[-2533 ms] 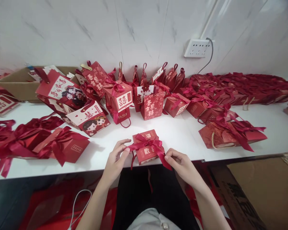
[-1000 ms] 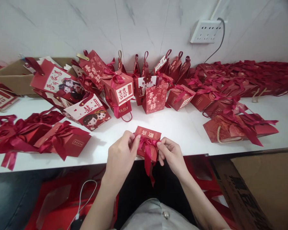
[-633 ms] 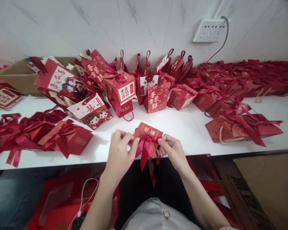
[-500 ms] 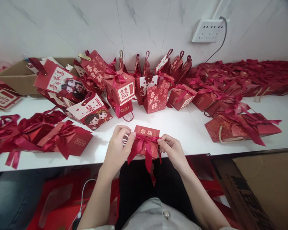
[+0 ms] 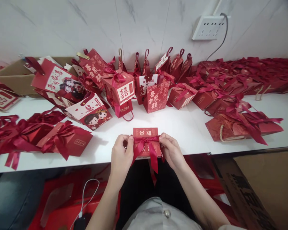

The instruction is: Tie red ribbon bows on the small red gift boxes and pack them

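Note:
A small red gift box with gold characters sits at the near edge of the white table. A dark red ribbon is tied across it, and its tails hang over the table edge. My left hand grips the box's left side with curled fingers. Gripping the right side in the same way is my right hand.
Standing red gift bags and boxes crowd the back of the table. Flat red ribbon-tied bags lie at the left and right. A cardboard box sits far left; a wall socket is above. A large carton stands on the floor at right.
Earlier my fingers pulled the ribbon ends apart, then worked the knot at the box's middle. Now both hands have moved to the box's sides and it lies squarer to me.

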Available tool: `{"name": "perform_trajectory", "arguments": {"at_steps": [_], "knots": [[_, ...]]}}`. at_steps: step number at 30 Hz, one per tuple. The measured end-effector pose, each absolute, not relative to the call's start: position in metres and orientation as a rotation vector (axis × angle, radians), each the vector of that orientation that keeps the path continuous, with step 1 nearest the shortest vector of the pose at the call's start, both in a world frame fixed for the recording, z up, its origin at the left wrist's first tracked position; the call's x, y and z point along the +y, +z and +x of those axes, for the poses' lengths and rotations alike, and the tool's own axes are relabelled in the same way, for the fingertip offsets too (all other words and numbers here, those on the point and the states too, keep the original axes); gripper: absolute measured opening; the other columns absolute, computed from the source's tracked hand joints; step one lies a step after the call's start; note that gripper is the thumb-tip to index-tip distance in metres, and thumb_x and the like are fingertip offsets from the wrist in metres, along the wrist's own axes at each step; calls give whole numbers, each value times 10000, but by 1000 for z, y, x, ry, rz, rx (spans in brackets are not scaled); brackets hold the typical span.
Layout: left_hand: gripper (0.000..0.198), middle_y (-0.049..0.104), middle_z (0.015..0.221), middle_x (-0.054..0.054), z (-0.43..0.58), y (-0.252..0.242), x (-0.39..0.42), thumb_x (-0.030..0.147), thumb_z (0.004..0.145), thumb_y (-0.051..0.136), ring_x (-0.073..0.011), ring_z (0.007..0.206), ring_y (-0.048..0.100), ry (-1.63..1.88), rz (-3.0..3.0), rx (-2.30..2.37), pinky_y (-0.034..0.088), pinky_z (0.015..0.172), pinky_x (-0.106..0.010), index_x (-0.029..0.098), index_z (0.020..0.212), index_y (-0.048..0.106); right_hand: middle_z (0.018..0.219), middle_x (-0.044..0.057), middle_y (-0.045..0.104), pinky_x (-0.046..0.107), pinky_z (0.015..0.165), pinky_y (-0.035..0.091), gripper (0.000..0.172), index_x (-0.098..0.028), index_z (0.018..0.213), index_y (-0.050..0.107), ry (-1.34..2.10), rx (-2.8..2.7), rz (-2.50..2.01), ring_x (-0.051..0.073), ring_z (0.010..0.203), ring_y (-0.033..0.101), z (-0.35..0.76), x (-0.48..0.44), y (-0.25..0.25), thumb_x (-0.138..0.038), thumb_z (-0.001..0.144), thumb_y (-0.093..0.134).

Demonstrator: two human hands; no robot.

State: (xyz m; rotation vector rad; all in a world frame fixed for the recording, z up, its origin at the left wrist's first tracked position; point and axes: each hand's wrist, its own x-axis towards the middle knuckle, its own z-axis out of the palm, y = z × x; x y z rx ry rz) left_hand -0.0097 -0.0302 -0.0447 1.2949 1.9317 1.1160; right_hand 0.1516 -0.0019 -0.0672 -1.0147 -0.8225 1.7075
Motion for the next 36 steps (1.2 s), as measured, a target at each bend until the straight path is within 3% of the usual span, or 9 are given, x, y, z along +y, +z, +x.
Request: {"name": "perform_trajectory", "arguments": {"at_steps": [3,6,9,11,13,18,24,31,36], "knots": [[238,558,689,16,-10,-48,-29,379,848,467,-141,663,537,1146,1280,1917,432,648,-246,207,685,480,543,-55,375,221,493,303,392,-202,571,395,1733,-841,-1006,88,495,323,153,1,-71,-443,690,681],[266,546,680,21,-13,-50,-28,423,840,478,-134,654,532,1121,1212,1830,439,657,-249,203,691,474,640,-33,466,234,558,381,341,-207,676,457,1674,-1014,-998,110,571,444,168,2,-79,-480,737,653],[310,543,705,20,-15,-48,-29,503,829,465,-128,654,535,1186,1081,1663,454,624,-243,204,748,483,1064,52,550,319,781,460,505,-251,1022,501,1438,-1329,-944,208,972,553,188,3,-85,-531,661,717],[318,535,696,21,-17,-45,-29,518,814,477,-124,646,531,1212,1059,1610,457,605,-238,204,765,488,1387,104,365,420,967,403,825,-282,1282,371,1311,-1613,-940,276,1262,393,196,4,-83,-500,597,775],[306,543,692,19,-21,-41,-30,503,772,541,-125,647,536,1172,1115,1616,461,611,-241,199,767,506,1508,116,180,483,1082,283,1003,-285,1415,204,1247,-1858,-958,296,1375,232,197,6,-78,-416,609,787],[333,633,771,-33,-42,-43,-38,503,722,596,-189,771,624,1107,1101,1622,509,751,-330,179,791,564,1463,134,281,451,1087,317,1068,-262,1473,83,1250,-1991,-840,289,1355,297,186,12,-66,-211,636,744],[230,649,877,-50,-25,-45,-28,421,769,543,-226,931,626,1284,1060,1627,475,876,-386,192,777,560,1474,107,252,434,1067,364,1030,-317,1462,117,971,-1871,-917,278,1348,313,229,-11,-54,-193,649,737],[151,627,903,-38,130,-41,1,327,852,474,-184,913,596,895,1753,1193,465,855,-332,206,831,561,1481,113,271,457,1020,409,1023,-353,1435,219,352,-1385,-1443,350,1327,345,373,-119,-28,-283,591,793],[148,593,1117,-98,252,-52,-6,208,860,452,-211,1103,545,707,2315,619,442,944,-379,194,953,566,1372,155,450,446,819,512,971,-357,1381,377,-106,-771,-1704,349,1164,527,479,-195,-3,-377,529,843]]}}
